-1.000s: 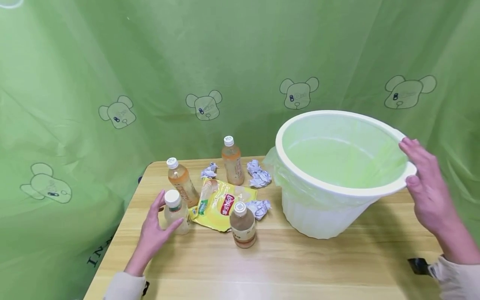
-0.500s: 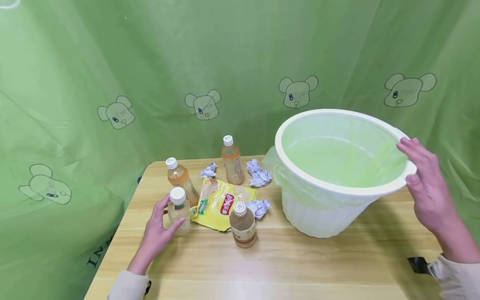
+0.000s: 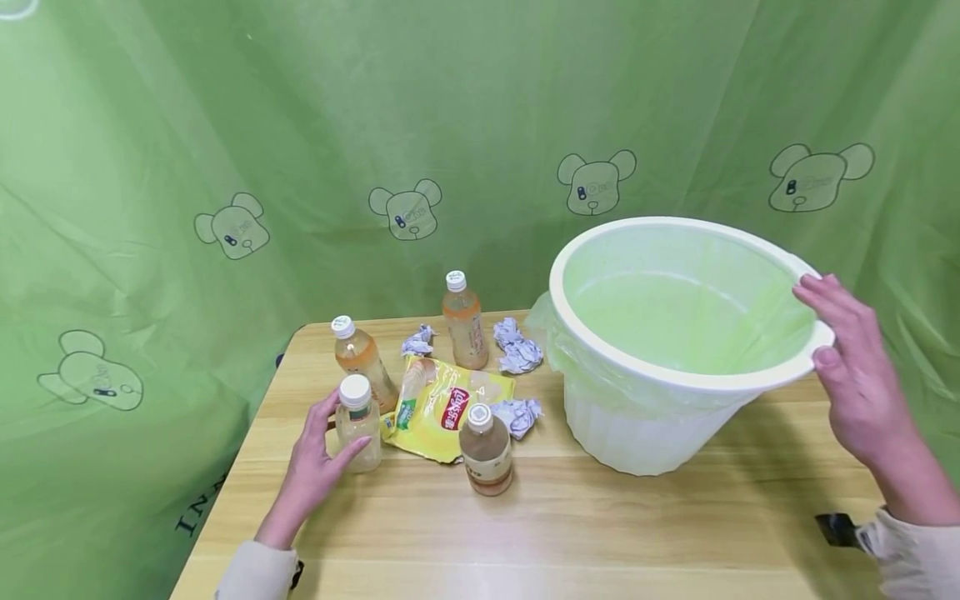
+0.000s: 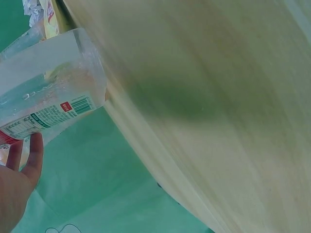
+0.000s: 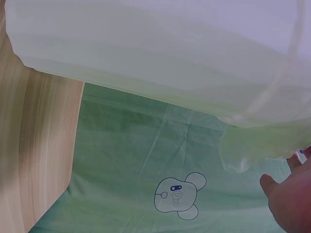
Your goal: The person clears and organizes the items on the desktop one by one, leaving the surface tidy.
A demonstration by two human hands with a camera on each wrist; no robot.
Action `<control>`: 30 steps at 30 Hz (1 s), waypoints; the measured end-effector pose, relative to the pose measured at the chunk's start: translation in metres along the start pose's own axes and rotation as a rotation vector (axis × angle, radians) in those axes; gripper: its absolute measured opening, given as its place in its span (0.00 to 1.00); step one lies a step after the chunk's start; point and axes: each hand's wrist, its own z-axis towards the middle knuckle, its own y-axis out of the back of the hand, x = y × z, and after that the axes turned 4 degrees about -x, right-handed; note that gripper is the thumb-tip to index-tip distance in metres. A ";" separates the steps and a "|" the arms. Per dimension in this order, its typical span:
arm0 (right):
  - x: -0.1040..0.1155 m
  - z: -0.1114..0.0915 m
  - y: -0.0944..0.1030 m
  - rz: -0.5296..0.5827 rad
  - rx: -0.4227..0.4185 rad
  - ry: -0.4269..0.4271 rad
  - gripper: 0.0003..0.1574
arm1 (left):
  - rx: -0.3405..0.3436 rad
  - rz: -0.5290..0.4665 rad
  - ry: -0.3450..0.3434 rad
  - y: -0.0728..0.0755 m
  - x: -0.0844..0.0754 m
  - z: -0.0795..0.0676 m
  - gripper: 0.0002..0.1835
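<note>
In the head view my left hand (image 3: 311,462) holds a small clear plastic bottle (image 3: 360,433) with a white cap, thumb on its near side and fingers behind. The left wrist view shows this bottle's label (image 4: 53,114) and two fingertips (image 4: 34,165) against it. My right hand (image 3: 862,375) holds the rim of a large white trash bin (image 3: 637,433), fingers over the edge and thumb lower on the outside. A thin green bag (image 3: 660,321) lines the bin. In the right wrist view, the bin wall (image 5: 146,48) fills the top, with my right hand (image 5: 294,194) at lower right.
Two orange-banded bottles (image 3: 363,362) (image 3: 465,325) and a brown-tinted bottle (image 3: 486,450) stand on the wooden table (image 3: 570,533). Among them lie a yellow chip bag (image 3: 431,417) and crumpled papers (image 3: 517,346). A green curtain (image 3: 495,100) hangs behind.
My left hand has shifted slightly right and closed in around the small clear bottle, which moved a little right with it. My right hand and the bin have stayed nearly still.
</note>
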 end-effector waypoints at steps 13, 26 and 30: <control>0.000 0.000 0.000 0.006 -0.007 0.003 0.30 | -0.009 0.007 -0.031 0.001 -0.002 0.003 0.52; 0.002 0.000 -0.002 0.011 -0.016 0.015 0.31 | -0.013 0.038 -0.134 0.009 -0.021 0.020 0.54; 0.003 0.000 -0.002 0.010 -0.017 0.011 0.31 | -0.017 0.049 -0.166 0.014 -0.031 0.026 0.54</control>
